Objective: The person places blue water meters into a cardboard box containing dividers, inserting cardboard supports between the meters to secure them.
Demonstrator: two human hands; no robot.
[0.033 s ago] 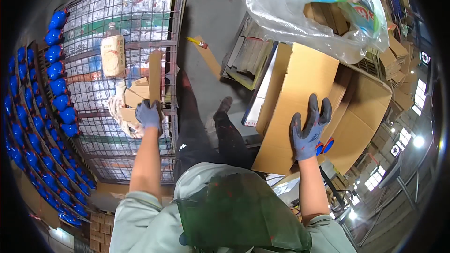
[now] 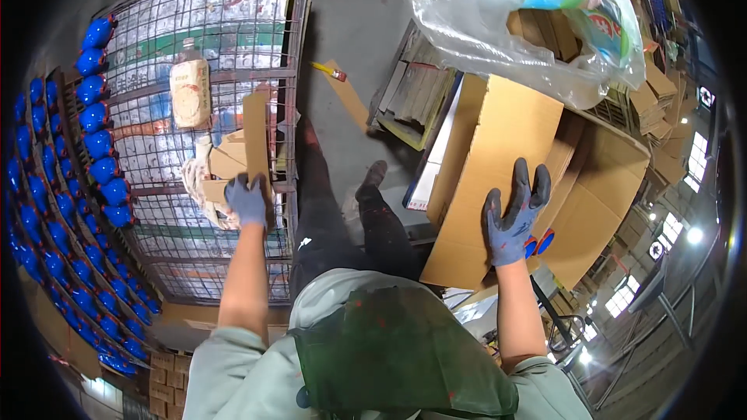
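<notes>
My left hand (image 2: 247,202), in a grey-blue glove with dark fingertips, is closed on the lower part of a narrow cardboard strip (image 2: 255,136) over the wire-mesh rack (image 2: 159,210). Just beyond the hand lie small cardboard pieces (image 2: 227,157) and a crumpled whitish cloth (image 2: 196,175). My right hand (image 2: 512,216), gloved alike, rests with spread fingers on the raised flap of an open cardboard box (image 2: 498,140). Red-and-blue round parts (image 2: 541,244) show beside its wrist.
A labelled plastic bottle (image 2: 190,93) lies on the rack. Blue round items (image 2: 95,117) stand in rows at left. Clear plastic bags (image 2: 467,23) lie at the far right, by stacked sheets (image 2: 412,89). A yellow-handled brush (image 2: 328,71) and a cardboard strip (image 2: 348,97) are on the floor.
My left hand has shifted slightly toward me, bringing the cardboard strip along. My right hand stays in place on the box flap.
</notes>
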